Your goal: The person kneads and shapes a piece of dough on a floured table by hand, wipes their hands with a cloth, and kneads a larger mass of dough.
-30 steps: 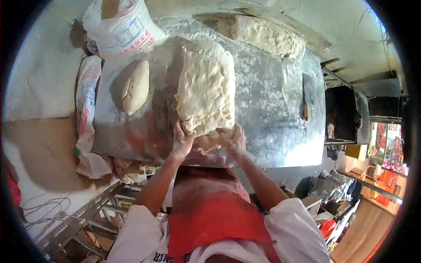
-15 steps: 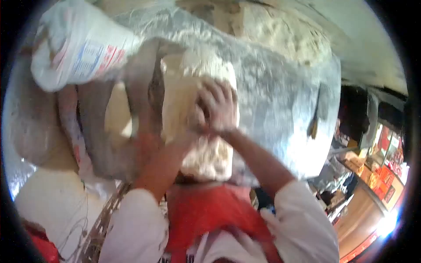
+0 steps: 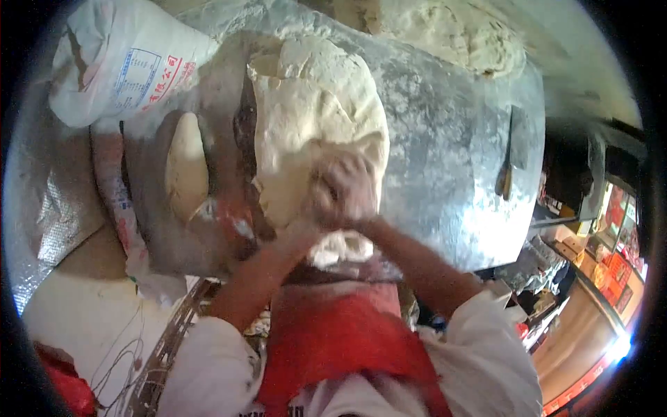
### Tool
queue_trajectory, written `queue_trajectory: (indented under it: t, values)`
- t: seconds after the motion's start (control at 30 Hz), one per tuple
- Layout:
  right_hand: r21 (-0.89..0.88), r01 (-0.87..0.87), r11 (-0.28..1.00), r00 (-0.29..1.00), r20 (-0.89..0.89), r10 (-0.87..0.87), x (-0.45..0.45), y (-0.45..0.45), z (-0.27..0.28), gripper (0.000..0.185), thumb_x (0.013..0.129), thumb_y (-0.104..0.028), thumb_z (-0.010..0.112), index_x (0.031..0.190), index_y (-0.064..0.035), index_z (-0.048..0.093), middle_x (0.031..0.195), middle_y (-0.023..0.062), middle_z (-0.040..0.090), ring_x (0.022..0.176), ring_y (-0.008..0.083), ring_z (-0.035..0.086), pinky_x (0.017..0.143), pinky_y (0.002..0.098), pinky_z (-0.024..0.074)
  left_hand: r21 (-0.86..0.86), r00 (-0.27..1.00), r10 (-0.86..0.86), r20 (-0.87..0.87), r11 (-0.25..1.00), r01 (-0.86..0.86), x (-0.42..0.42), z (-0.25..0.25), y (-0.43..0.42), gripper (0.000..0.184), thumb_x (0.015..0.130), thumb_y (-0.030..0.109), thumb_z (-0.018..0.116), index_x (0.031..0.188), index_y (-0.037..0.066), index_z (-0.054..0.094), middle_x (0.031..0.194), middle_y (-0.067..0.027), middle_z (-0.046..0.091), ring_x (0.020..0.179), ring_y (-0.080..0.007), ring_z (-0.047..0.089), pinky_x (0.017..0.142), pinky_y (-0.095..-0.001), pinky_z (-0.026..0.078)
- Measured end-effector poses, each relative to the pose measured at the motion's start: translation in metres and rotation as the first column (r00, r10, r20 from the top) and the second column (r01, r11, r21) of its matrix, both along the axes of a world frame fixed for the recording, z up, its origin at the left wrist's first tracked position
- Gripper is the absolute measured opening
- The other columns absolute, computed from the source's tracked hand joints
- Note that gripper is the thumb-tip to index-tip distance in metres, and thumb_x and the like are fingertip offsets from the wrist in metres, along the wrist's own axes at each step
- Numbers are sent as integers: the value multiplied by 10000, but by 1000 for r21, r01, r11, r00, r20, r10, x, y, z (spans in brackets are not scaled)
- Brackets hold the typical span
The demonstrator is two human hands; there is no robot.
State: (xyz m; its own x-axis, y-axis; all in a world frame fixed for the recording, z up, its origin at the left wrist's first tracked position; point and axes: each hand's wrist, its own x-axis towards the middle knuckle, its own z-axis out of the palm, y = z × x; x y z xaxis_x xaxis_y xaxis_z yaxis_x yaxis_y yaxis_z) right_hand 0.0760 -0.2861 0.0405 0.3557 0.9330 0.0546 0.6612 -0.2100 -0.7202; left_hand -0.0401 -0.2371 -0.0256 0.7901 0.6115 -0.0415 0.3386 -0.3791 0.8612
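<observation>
A thick slab of pale dough lies on the metal worktop, its near end folded and lumpy in front of the red apron. Both of my hands press down on its near half, close together and partly overlapping. My right hand is in front, its fingers bent into the dough and somewhat blurred. My left hand sits against it on the left; its fingers are mostly hidden and smeared by motion.
The floury metal worktop surrounds the dough. A smaller dough piece lies to the left, below a white printed sack. More dough rests at the back. A scraper-like tool lies at right. Boxes stand beyond the worktop.
My hands have drawn nearer to my body, and the right fingers have gone from spread to bent. The dough's far part now looks longer and bulges outward, with less dough showing on the near side.
</observation>
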Motion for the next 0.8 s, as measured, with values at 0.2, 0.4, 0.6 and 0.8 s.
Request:
queue_trajectory:
  t: [0.2, 0.4, 0.6, 0.8]
  values:
    - [141, -32, 989, 955, 296, -11, 11, -12, -16, 530, 853, -370, 619, 1351, -190, 616, 1409, 116, 532, 1317, 369, 464, 1093, 545, 344, -932, 692, 634, 345, 146, 331, 20, -70, -18, 531, 1077, 394, 316, 1520, 103, 343, 1492, -124, 436, 1405, -262, 388, 1163, -483, 339]
    - [-92, -130, 987, 987, 85, 138, -36, -57, -8, 663, 853, -449, 695, 1471, -321, 491, 1524, 78, 463, 1458, 317, 334, 1229, 533, 203, -863, 630, 743, 226, -148, 484, -38, 11, -59, 605, 1062, 479, 333, 1548, 121, 307, 1531, -112, 389, 1427, -271, 355, 1191, -464, 298]
    - [-55, -188, 981, 956, 219, 196, -61, -66, 0, 635, 796, -375, 722, 1410, -307, 572, 1486, 53, 500, 1397, 321, 420, 1168, 558, 268, 245, 940, -9, -342, 964, 99, -63, -8, -65, 656, 1024, 508, 413, 1530, 99, 333, 1497, -145, 413, 1403, -289, 382, 1188, -456, 295]
    - [186, -230, 955, 944, 281, 173, -51, 0, 46, 247, 836, -236, 655, 1003, -55, 671, 1063, 144, 677, 975, 329, 639, 941, 518, 460, 611, 747, -5, -665, 571, 548, -65, 33, -16, 717, 941, 520, 578, 1466, 68, 391, 1422, -190, 445, 1341, -318, 429, 1128, -441, 370]
